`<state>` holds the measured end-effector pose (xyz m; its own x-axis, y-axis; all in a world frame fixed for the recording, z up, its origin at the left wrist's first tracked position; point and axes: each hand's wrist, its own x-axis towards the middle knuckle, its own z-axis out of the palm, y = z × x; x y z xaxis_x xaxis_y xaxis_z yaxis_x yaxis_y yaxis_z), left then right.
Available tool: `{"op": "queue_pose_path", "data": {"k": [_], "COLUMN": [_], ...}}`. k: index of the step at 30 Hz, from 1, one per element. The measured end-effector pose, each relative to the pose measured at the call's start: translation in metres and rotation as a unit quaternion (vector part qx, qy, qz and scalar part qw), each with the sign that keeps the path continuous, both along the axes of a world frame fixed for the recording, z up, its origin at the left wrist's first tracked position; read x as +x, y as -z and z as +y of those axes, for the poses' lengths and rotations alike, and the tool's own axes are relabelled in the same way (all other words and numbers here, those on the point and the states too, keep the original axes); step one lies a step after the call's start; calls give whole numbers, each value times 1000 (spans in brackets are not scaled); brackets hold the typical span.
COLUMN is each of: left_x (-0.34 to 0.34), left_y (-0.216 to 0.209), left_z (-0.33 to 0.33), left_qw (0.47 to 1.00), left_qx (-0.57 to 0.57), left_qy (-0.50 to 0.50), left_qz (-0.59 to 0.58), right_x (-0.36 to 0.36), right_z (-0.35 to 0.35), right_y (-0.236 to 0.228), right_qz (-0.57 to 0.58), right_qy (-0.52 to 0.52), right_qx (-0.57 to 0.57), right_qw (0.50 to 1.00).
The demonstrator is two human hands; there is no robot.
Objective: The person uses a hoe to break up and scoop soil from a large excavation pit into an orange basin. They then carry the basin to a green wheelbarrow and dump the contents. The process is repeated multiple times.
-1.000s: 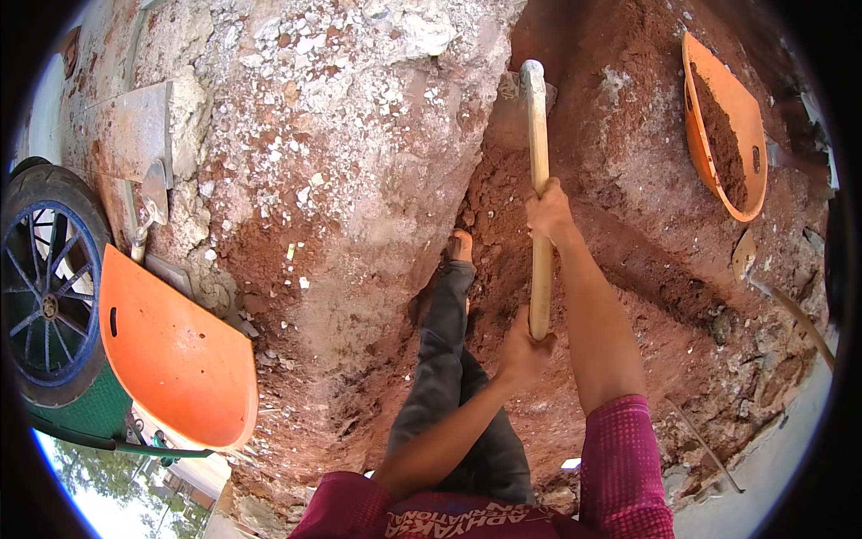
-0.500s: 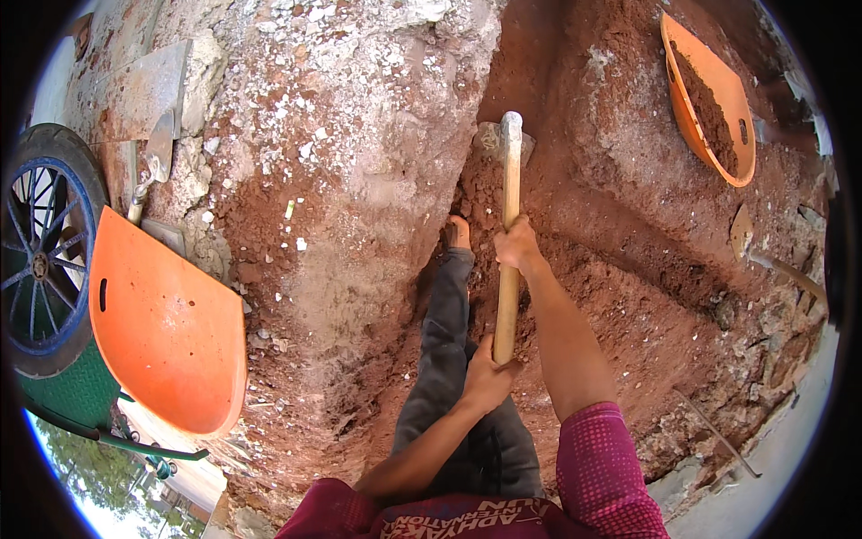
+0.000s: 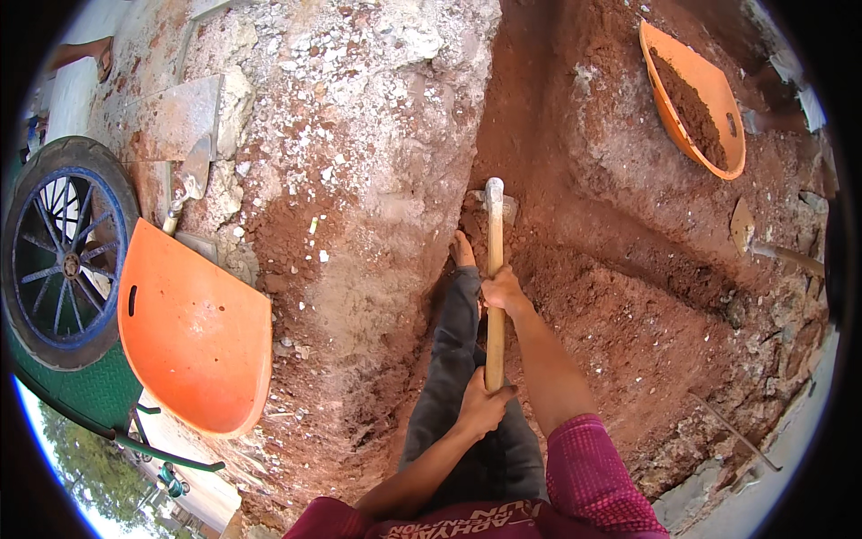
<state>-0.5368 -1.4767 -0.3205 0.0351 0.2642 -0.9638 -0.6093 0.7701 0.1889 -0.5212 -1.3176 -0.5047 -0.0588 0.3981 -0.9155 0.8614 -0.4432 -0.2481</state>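
Note:
A hoe (image 3: 496,269) with a pale wooden handle is held in both my hands, its head on the loose red soil of the trench beside my bare foot (image 3: 463,250). My right hand (image 3: 505,289) wraps round the handle at about its middle. Lower down, near the handle's end, my left hand (image 3: 486,404) is closed on it. The hoe's blade (image 3: 508,208) shows only in part behind the top of the handle.
An orange scoop-shaped bin (image 3: 197,332) lies at left beside a green wheelbarrow (image 3: 81,386) with a blue-rimmed wheel. Another orange bin (image 3: 691,103) holding soil sits at far right. A trowel (image 3: 195,171) lies at far left; a second hoe (image 3: 781,256) rests at right.
Both hands have drawn the hoe back toward me, and its head now sits nearer my foot. The surroundings have shifted slightly; a bare foot now shows at the far left.

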Motion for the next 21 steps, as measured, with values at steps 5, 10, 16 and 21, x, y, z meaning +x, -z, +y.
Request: {"op": "queue_pose_path", "data": {"k": [5,10,16,21], "left_x": [3,-4,25,14], "left_y": [16,-26,-82,-166], "left_z": [37,75,84,138], "left_qw": [990,963,898,793], "left_qx": [138,257,414,545], "left_qy": [-4,37,61,134], "left_qz": [-5,-78,-135,-236], "right_x": [6,36,87,131], "right_z": [51,94,122,176], "right_y": [9,-12,-89,-228], "right_qz": [66,66,55,122], "right_qy": [69,115,238,372], "right_qx": [-68,-95,-78,-98], "right_qw": [993,987,967,915]}}
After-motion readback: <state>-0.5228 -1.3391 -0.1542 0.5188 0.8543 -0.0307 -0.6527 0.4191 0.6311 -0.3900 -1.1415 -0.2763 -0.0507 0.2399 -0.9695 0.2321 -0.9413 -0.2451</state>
